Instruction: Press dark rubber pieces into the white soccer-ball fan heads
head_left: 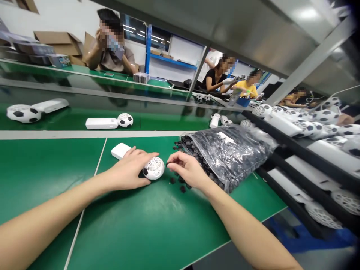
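Note:
My left hand (128, 168) grips a white openwork ball shell (153, 168) with black football patches, which rests on the green bench top (50, 180). A white rectangular handle (120, 150) lies partly under that hand. My right hand (187, 170) is beside the ball, its thumb and fingertips pinched on a small black piece (168, 164). Loose black pieces (180, 180) lie scattered below it. Right of it sits a clear plastic bag (227, 157) full of black pieces, spilling at its mouth.
A dark rack at the right holds several white handles and balls (295, 125). A glossy shelf runs overhead, with assembled balls and handles (109, 120) on a green ledge. Co-workers (219, 73) sit beyond, near cardboard boxes (59, 45) and blue shelving (168, 62).

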A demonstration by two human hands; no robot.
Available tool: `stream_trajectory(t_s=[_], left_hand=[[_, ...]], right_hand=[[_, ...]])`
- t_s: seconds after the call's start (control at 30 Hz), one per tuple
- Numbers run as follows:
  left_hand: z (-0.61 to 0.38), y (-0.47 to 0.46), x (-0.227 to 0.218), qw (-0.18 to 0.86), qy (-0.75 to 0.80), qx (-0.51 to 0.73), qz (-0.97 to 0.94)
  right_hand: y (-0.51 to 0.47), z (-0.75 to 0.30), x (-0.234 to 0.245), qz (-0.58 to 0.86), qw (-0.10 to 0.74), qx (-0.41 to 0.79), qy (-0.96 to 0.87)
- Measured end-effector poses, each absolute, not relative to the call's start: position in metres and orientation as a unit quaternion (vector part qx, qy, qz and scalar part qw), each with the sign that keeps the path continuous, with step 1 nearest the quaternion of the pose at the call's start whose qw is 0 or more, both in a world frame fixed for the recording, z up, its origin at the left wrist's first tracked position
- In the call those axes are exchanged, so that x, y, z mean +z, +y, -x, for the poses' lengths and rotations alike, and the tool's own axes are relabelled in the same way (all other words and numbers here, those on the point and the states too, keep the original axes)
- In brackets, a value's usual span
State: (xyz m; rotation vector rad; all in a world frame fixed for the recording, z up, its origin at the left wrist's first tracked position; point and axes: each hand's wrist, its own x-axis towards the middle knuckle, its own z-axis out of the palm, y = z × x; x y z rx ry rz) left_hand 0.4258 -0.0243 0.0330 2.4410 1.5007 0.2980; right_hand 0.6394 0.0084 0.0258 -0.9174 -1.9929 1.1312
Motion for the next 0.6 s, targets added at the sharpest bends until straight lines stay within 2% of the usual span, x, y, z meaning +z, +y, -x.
stream_trajectory(t_s=[0.23, 0.37, 0.6], left_hand=[[-0.432, -0.023, 0.026, 0.124, 0.538, 0.139, -0.822], [-0.433, -0.024, 0.023, 0.122, 0.538, 0.147, -0.821], [-0.436, -0.026, 0.026, 0.124, 0.543, 0.16, -0.815]], right_hand=[[-0.003, -0.637, 0.027, 0.313, 0.288, 0.408, -0.808], [-0.003, -0.634, 0.022, 0.294, 0.306, 0.342, -0.838], [-0.002, -0.626, 0.012, 0.305, 0.348, 0.337, -0.82]])
